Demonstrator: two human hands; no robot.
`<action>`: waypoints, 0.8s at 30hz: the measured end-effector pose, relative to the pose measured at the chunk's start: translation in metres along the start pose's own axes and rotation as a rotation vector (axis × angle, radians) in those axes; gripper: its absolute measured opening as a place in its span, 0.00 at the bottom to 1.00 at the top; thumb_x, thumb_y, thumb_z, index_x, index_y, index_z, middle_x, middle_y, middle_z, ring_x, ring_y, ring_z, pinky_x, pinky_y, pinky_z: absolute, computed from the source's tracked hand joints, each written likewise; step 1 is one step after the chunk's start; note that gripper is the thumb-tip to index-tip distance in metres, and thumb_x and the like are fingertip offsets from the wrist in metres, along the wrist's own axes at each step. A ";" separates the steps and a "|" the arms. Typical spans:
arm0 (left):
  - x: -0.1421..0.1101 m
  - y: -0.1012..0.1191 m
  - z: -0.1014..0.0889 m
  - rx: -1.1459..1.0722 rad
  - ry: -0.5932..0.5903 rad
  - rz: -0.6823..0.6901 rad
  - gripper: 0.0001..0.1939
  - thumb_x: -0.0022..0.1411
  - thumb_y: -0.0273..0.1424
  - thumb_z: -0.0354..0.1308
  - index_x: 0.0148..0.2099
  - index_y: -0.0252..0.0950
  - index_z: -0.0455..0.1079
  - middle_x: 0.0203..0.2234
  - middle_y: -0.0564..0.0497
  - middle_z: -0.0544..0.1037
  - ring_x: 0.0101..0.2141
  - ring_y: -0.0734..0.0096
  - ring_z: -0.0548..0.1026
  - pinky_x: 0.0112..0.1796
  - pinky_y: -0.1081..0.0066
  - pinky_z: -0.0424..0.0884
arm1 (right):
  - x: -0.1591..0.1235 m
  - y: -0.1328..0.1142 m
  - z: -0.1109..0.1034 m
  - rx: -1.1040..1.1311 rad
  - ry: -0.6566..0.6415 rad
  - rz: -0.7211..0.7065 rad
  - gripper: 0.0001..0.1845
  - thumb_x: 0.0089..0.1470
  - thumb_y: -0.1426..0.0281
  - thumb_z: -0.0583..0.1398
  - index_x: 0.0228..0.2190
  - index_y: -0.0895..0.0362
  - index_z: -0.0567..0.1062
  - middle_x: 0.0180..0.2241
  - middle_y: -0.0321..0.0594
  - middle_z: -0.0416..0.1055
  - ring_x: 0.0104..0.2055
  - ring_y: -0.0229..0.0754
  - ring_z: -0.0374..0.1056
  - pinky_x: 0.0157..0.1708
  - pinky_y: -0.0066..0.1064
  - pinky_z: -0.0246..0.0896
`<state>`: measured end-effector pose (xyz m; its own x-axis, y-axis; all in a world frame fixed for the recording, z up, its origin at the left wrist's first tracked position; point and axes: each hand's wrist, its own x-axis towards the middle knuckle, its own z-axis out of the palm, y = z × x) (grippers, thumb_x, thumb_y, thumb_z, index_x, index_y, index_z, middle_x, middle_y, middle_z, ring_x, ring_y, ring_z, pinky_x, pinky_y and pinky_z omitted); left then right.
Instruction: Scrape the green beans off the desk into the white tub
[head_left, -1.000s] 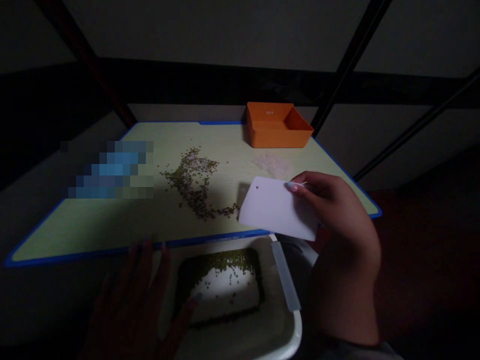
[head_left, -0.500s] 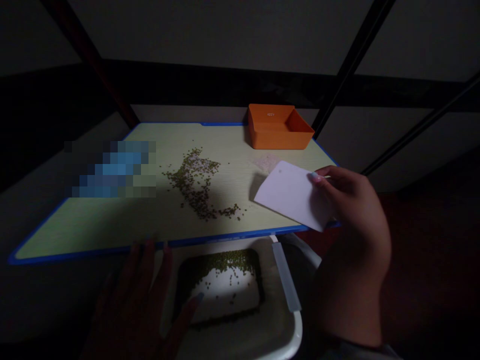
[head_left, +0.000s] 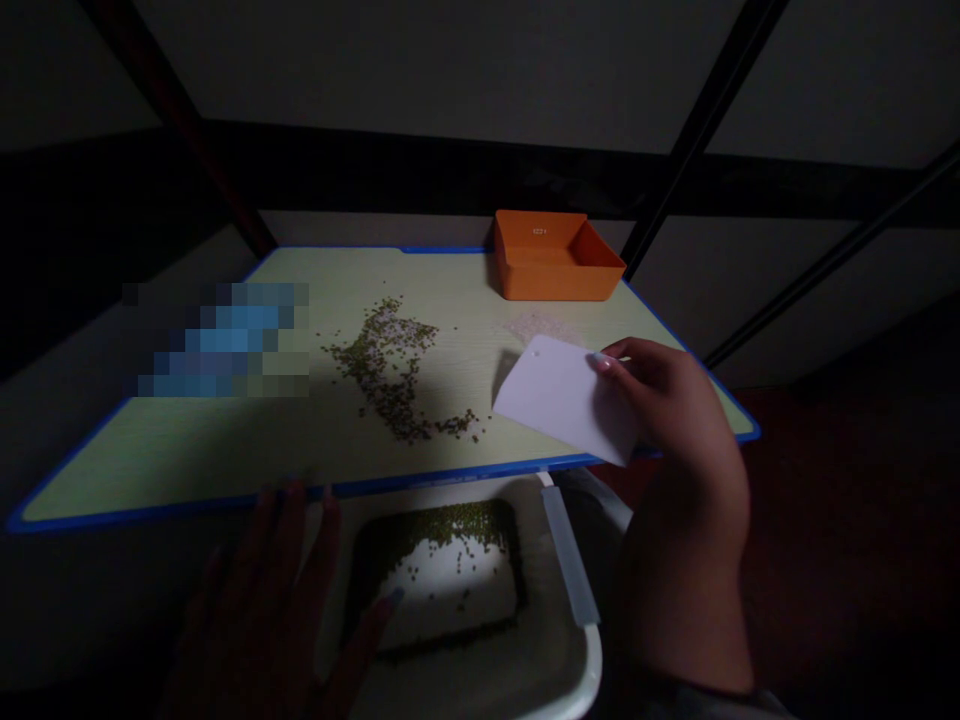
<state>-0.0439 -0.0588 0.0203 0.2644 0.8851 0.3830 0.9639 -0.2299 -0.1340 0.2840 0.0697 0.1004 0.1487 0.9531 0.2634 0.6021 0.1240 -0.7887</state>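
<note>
My right hand (head_left: 675, 420) holds a flat white plastic scraper (head_left: 562, 398) tilted just above the table's near right part, right of a trail of small green beans (head_left: 390, 365) mixed with pale grains. My left hand (head_left: 277, 590) rests with fingers spread on the rim of a white tray (head_left: 577, 650) held below the table's front edge. Green beans (head_left: 450, 525) lie in the tray's dark recess.
The table is a pale green board with a blue rim (head_left: 187, 500). An empty orange box (head_left: 555, 255) stands at its far edge. A small patch of pale grains (head_left: 544, 325) lies in front of the box. A blurred blue patch (head_left: 225, 340) sits at left. Surroundings are dark.
The scraper first lifted up and to the right, away from the beans, then came back a little to the left and down. My left hand and the tray stayed put.
</note>
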 end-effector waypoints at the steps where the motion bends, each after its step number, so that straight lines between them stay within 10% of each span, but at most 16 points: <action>1: -0.001 0.000 0.000 -0.004 0.001 0.002 0.40 0.61 0.45 0.44 0.70 0.37 0.37 0.70 0.42 0.44 0.67 0.44 0.47 0.53 0.36 0.63 | 0.001 0.000 0.002 -0.020 0.023 -0.009 0.11 0.53 0.62 0.59 0.27 0.57 0.75 0.22 0.38 0.70 0.22 0.37 0.60 0.23 0.30 0.51; 11: -0.001 0.000 0.000 -0.011 -0.003 0.001 0.40 0.61 0.44 0.44 0.70 0.37 0.36 0.70 0.43 0.42 0.67 0.45 0.46 0.54 0.37 0.61 | 0.007 0.013 -0.001 -0.171 0.380 -0.008 0.11 0.53 0.63 0.60 0.31 0.58 0.79 0.28 0.45 0.76 0.28 0.43 0.68 0.26 0.33 0.55; 24: -0.001 0.000 0.001 -0.034 -0.028 -0.035 0.40 0.61 0.45 0.44 0.70 0.38 0.37 0.70 0.41 0.45 0.67 0.45 0.46 0.56 0.36 0.59 | 0.004 0.001 0.014 0.103 0.107 -0.112 0.10 0.54 0.64 0.61 0.30 0.57 0.79 0.29 0.40 0.77 0.31 0.40 0.69 0.30 0.31 0.58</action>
<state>-0.0438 -0.0597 0.0192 0.2300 0.9038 0.3608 0.9732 -0.2117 -0.0901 0.2743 0.0774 0.0932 0.1707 0.8977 0.4061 0.5370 0.2608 -0.8022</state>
